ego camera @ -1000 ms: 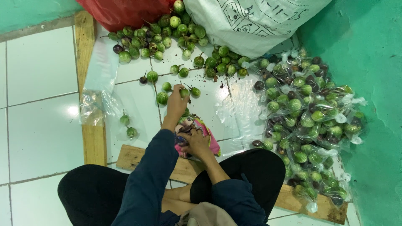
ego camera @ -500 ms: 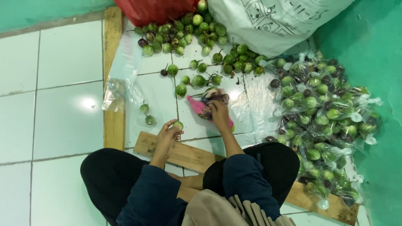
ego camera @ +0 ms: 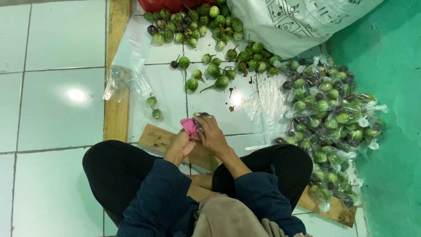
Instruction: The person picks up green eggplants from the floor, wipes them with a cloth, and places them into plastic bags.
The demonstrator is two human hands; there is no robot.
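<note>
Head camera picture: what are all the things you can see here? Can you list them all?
small round eggplants: many, green with a few purple, loose on the floor at the top
packed bags of eggplants: a pile, clear plastic, at the right by the green wall
white sack: one, white with dark print, top right
red bag: one, red, top edge, mostly cut off
empty plastic bags: a few, clear, over the wooden strip at the left
wooden board: one, brown, under the hands
pink thing: one, pink, held between both hands; too hidden to tell what it is
left hand: one, on the pink thing
right hand: one, on the pink thing
</note>
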